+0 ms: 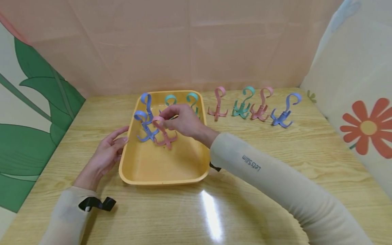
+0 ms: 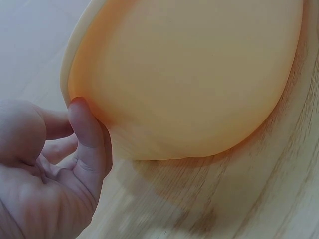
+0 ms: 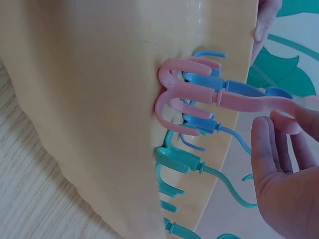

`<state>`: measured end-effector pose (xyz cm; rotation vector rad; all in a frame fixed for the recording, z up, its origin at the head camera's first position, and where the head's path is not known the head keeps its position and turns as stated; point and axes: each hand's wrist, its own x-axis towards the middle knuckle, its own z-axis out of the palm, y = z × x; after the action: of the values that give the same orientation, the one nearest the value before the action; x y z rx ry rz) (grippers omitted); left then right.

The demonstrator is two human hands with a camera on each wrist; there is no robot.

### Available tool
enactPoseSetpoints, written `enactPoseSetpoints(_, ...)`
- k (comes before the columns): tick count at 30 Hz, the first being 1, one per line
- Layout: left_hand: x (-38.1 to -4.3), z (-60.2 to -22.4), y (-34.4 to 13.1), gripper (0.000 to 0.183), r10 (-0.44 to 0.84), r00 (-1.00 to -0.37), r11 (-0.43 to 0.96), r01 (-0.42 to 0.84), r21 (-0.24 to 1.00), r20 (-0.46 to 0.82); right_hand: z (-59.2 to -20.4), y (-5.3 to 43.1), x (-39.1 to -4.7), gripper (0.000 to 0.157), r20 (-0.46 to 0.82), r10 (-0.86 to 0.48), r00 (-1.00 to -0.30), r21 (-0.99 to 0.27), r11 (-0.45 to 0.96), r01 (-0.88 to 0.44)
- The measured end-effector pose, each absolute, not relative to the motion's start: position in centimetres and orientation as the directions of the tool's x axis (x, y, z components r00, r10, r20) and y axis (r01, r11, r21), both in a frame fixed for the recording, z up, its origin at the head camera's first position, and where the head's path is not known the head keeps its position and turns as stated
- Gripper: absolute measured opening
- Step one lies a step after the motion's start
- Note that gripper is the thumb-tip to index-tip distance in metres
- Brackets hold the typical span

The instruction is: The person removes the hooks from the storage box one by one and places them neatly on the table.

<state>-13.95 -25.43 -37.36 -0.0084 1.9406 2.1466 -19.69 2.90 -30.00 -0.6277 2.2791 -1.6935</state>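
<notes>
A pink four-prong hanging hook (image 1: pixel 165 139) stands in a yellow plastic tray (image 1: pixel 165 170). My right hand (image 1: pixel 183 120) pinches its curved top between thumb and fingers; in the right wrist view, the pink hook's (image 3: pixel 192 93) prongs point into the tray. Close beside it are two blue hooks (image 1: pixel 148 132), and behind the hand stand two green hooks (image 1: pixel 192 98), partly covered by it. My left hand (image 1: pixel 107 151) touches the outside of the tray's left wall. In the left wrist view, its loosely bent fingers (image 2: pixel 85 122) meet the wall below the rim.
To the right of the tray, a row of hooks stands on the wooden table (image 1: pixel 306 163): a pink hook (image 1: pixel 218 105), a green hook (image 1: pixel 242 107), another pink hook (image 1: pixel 260 110) and a blue hook (image 1: pixel 282 117). A pink backdrop (image 1: pixel 190 44) rises behind them.
</notes>
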Motion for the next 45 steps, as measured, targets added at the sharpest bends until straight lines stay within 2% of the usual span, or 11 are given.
enactPoseSetpoints(19, -14.2, -37.6, -25.5, 0.060, 0.175, -0.971, -0.068, -0.175, 0.982, -0.161, -29.4, 3.3, -19.2, 0.016, 0.095, -0.465, -0.880, -0.953, 0.214, -0.216)
enactPoseSetpoints(27, -14.1, -37.5, -25.6, 0.061, 0.182, -0.971, -0.088, -0.172, 0.981, -0.154, -28.7, 4.8, -18.5, 0.017, 0.165, -0.479, -0.862, -0.934, 0.205, -0.292)
enactPoseSetpoints(33, -14.0, -37.4, -25.5, 0.061, 0.173, -0.971, -0.083, -0.180, 0.980, -0.164, -28.6, 6.4, -18.1, 0.020, 0.162, -0.463, -0.871, -0.954, 0.152, -0.259)
enactPoseSetpoints(40, -14.1, -37.5, -25.5, 0.062, 0.164, -0.971, -0.068, -0.189, 0.980, -0.175, -27.9, 8.2, -17.6, 0.019, 0.141, -0.416, -0.898, -0.962, 0.155, -0.223)
enactPoseSetpoints(45, -14.1, -37.6, -25.5, 0.061, 0.159, -0.972, -0.067, -0.188, 0.980, -0.175, -27.3, 9.1, -17.2, 0.019, 0.155, -0.401, -0.903, -0.978, 0.066, -0.197)
